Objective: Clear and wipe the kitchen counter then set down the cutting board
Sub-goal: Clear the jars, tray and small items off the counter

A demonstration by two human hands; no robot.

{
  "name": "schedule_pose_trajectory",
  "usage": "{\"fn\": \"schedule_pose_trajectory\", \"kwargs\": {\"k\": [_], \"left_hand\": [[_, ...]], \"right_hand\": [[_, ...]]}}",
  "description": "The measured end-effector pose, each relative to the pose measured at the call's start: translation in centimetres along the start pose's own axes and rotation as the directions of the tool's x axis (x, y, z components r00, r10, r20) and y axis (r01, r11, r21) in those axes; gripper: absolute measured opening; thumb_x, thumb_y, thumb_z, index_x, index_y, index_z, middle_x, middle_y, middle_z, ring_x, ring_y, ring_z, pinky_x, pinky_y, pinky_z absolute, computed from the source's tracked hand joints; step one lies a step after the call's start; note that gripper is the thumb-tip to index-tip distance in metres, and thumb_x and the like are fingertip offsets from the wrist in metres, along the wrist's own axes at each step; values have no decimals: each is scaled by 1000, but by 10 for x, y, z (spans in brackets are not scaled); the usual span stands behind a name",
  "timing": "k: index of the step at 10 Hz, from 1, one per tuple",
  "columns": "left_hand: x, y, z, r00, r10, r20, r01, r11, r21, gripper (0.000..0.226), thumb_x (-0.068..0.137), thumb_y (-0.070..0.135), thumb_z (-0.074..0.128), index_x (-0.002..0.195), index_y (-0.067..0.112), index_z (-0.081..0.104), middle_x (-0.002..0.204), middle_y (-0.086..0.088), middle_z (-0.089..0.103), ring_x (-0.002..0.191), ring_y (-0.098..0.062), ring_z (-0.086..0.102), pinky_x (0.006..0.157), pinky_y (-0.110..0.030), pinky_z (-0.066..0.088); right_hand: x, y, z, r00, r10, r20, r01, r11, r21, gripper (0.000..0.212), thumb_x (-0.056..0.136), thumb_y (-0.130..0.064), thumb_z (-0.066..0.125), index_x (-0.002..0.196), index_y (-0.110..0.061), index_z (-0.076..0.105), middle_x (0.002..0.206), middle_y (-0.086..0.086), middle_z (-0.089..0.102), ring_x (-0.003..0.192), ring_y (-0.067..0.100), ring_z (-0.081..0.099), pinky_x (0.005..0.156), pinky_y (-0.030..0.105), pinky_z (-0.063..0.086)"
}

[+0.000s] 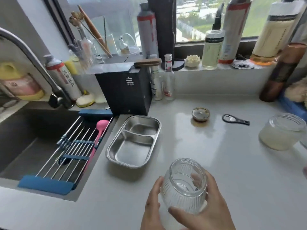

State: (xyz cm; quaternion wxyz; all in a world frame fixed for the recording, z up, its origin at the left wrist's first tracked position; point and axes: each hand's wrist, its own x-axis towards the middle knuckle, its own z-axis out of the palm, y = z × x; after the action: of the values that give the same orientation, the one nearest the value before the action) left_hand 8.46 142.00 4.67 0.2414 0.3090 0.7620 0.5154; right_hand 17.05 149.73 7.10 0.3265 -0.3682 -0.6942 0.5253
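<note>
I hold an empty ribbed glass jar (pixel 184 185) just above the pale counter (pixel 224 171), near its front edge. My right hand (pixel 216 209) wraps it from the right, thumb across the near side and fingers showing through the glass. My left hand (pixel 152 201) presses against the jar's left side. On the counter stand a two-compartment steel tray (pixel 108 153), a small dish with brown residue (pixel 200 114), a black bottle opener (pixel 235 120) and a glass jar of cloudy liquid (pixel 280 135). No cutting board or cloth can be made out.
The sink (pixel 25 135) is at left, with a blue roll-up rack (pixel 74 146) and a pink spoon (pixel 101 128) over it. A black box (pixel 124 90) and small bottles (pixel 168 80) stand at the back. A tall brown grinder (pixel 280 72) stands at right, and bottles crowd the windowsill.
</note>
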Motion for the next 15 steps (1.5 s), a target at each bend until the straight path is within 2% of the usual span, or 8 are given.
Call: {"fn": "schedule_pose_trajectory", "kwargs": {"k": [1,2,3,4,6,7,11,15], "left_hand": [[7,-8,-50,974,68,-215,-77,996,-33,57,56,49,41,113,49,46,103,26,66,85,3,63,67,-3,45],[25,-30,-119,973,12,-232,-64,974,-219,54,54,38,66,105,48,52,97,22,69,90,5,64,73,-8,49],[53,-55,-189,999,-22,-23,14,950,-313,96,32,19,90,106,53,41,103,24,63,99,5,61,81,-22,53],[78,-70,-228,1000,-17,-1,16,936,-352,93,32,12,91,101,53,44,102,20,66,92,-3,66,66,-21,56],[119,-89,-270,994,-19,-104,-19,934,-357,81,47,9,88,104,45,44,111,8,56,94,-5,63,69,-19,55],[152,-97,-280,963,-26,-267,11,998,-57,82,49,15,84,117,30,41,124,-1,33,105,-16,47,86,-30,45],[313,-126,-285,970,-15,-241,140,848,511,101,50,29,77,134,18,22,141,-11,29,124,-36,28,102,-45,33],[376,-147,-286,955,28,-294,124,865,486,83,55,24,82,122,5,37,128,-24,47,120,-43,39,104,-47,32]], "right_hand": [[3,-53,71,881,-472,-12,433,818,-380,101,21,31,12,107,-4,53,70,12,74,120,-1,26,85,-13,1],[6,-88,138,878,-478,-6,438,808,-394,110,19,44,20,118,1,43,113,12,60,90,-30,39,71,-14,-12],[30,-76,193,912,-99,398,127,991,-44,136,75,13,60,62,-61,-52,62,-9,-71,128,18,43,71,-13,32],[42,-77,218,920,-45,389,79,994,-70,90,45,-44,81,110,-73,27,111,-15,67,105,5,61,88,24,53],[63,-72,236,918,-24,396,153,943,-297,69,54,-71,66,112,-66,30,102,-33,52,98,-16,50,85,8,40],[68,-60,228,938,16,345,127,914,-387,70,69,-48,72,130,-38,38,108,-23,53,98,-11,52,88,8,40],[79,-31,198,1000,-18,17,24,851,-524,54,68,-23,77,117,-30,55,98,-15,63,90,-2,60,80,9,44],[91,-15,193,983,-67,-170,-30,860,-510,57,58,-4,81,109,-23,64,82,-12,69,88,-14,57,74,0,43]]}}
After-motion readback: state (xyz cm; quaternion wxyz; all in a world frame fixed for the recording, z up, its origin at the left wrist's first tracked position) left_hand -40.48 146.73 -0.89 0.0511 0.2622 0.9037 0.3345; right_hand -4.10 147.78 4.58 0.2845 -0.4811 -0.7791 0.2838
